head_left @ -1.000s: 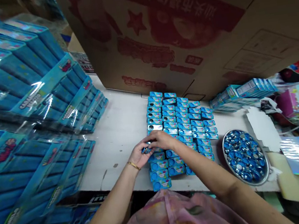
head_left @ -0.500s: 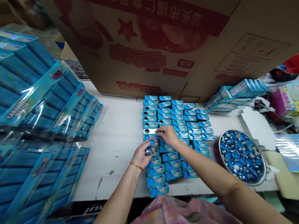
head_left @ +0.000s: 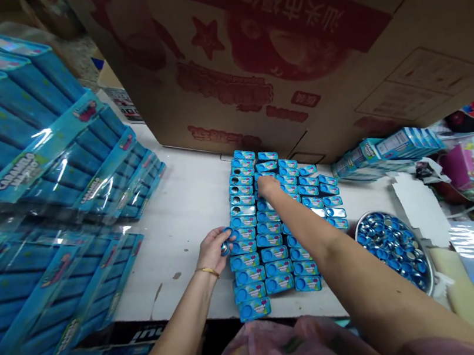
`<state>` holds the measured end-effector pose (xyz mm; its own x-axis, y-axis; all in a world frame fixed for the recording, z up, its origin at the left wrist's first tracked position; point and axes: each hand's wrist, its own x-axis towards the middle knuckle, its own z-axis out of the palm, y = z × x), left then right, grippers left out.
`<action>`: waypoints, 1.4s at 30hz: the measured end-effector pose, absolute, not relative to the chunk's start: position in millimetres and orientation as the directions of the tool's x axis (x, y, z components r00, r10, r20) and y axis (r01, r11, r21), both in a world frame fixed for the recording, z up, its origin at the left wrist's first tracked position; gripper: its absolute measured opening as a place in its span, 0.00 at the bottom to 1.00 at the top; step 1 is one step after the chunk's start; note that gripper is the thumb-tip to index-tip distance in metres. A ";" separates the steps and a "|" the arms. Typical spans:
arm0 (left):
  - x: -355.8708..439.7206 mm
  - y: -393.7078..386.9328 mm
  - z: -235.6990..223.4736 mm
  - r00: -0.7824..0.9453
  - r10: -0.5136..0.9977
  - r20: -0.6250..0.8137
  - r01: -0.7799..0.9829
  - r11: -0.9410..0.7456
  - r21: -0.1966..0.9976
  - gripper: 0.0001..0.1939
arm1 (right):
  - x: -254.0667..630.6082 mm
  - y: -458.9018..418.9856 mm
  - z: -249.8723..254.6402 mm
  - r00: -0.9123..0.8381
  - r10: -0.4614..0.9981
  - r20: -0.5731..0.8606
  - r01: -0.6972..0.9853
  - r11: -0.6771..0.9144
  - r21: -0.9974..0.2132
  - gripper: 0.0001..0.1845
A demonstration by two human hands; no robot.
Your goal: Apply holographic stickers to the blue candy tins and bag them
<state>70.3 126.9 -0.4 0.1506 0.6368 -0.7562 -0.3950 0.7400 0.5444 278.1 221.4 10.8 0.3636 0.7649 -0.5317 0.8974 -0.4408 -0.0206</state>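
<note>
Several small blue boxes [head_left: 275, 253] lie in tight rows on a white table [head_left: 188, 208]. My left hand [head_left: 213, 249] rests at the left edge of the rows, curled around a few small round blue-and-silver pieces [head_left: 226, 247]. My right hand [head_left: 268, 186] reaches forward over the rows and presses its fingers onto a box in the far part of the grid; what is under the fingertips is hidden. A round metal bowl [head_left: 428, 282] full of the same round pieces sits to the right of the boxes.
A big cardboard carton [head_left: 288, 45] stands at the back of the table. Stacks of shrink-wrapped blue display packs [head_left: 31, 172] fill the left side. More blue packs [head_left: 384, 149], paper sheets and bags lie at the right.
My right hand left my left hand and moved forward to the far rows. My left hand stayed at the left edge, still holding round pieces.
</note>
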 end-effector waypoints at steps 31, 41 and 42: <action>55.4 144.0 -3.9 0.186 0.584 -0.790 -0.479 0.756 0.446 0.18 | 187.5 177.1 20.1 0.000 0.927 -0.374 0.952 -0.114 -0.283 0.17; 67.6 132.7 -4.1 0.157 0.482 -0.862 -0.499 0.792 0.352 0.24 | 168.5 138.3 20.4 -0.424 0.861 -0.281 0.722 0.135 -0.679 0.12; 65.2 133.8 -4.2 0.160 0.481 -0.862 -0.507 0.789 0.347 0.24 | 173.0 140.6 20.1 -0.398 0.882 -0.253 0.721 0.130 -0.681 0.12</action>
